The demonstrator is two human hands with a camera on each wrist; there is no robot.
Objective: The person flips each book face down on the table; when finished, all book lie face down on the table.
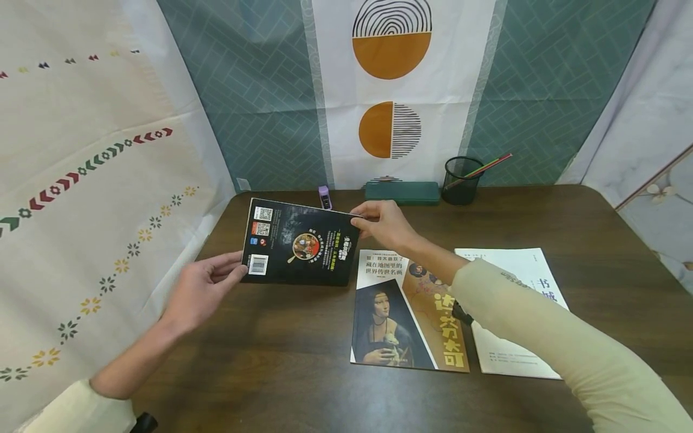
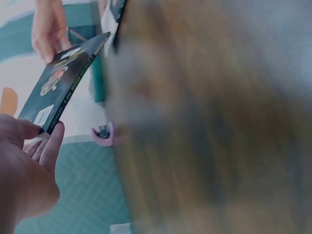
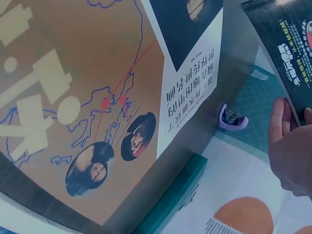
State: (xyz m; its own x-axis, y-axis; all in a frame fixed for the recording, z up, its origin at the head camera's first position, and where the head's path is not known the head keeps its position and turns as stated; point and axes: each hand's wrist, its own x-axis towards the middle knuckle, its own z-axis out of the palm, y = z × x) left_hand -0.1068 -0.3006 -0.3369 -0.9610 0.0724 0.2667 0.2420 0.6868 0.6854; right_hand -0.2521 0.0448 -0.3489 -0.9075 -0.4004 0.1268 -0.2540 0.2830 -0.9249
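Both hands hold a black book (image 1: 300,243) in the air above the left part of the table, its back cover with barcode and QR codes facing up. My left hand (image 1: 203,288) pinches the lower left edge between thumb and fingers. At the upper right corner, my right hand (image 1: 387,225) grips the book. In the left wrist view the book (image 2: 58,83) tilts, its spine showing. Below my right forearm lies a brown and white book (image 1: 408,313) with a portrait on its cover. A white book (image 1: 514,355) lies to the right, partly hidden by the sleeve.
Along the back edge of the wooden table (image 1: 271,349) stand a small purple object (image 1: 325,197), a green case (image 1: 403,192) and a black mesh pen holder (image 1: 460,191) with pencils. Patterned cloths hang behind and at the left.
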